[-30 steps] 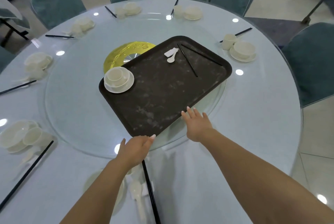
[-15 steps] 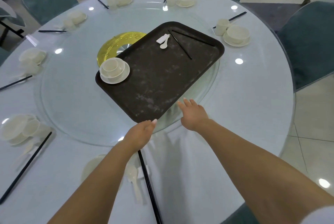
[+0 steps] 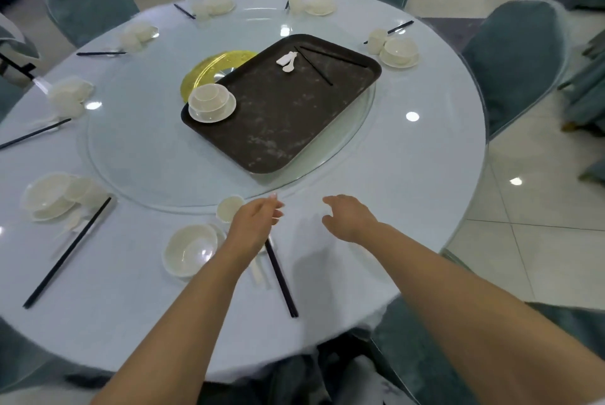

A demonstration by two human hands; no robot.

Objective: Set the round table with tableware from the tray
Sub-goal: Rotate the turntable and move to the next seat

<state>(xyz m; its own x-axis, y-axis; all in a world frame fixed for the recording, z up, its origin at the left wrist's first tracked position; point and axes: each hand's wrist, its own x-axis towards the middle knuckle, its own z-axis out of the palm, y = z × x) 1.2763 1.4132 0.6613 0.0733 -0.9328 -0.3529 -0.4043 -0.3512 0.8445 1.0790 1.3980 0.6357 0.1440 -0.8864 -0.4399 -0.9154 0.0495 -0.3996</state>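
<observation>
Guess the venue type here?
Likely a restaurant banquet hall. A large round table carries a glass lazy Susan, matching covered chairs ring it, and identical place settings repeat around the edge. More covered chairs show at the upper right.

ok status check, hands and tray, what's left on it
Left hand and right hand open, empty, off the tray. Tray holds stacked bowl set, spoons, chopsticks. Nothing in the way.
</observation>
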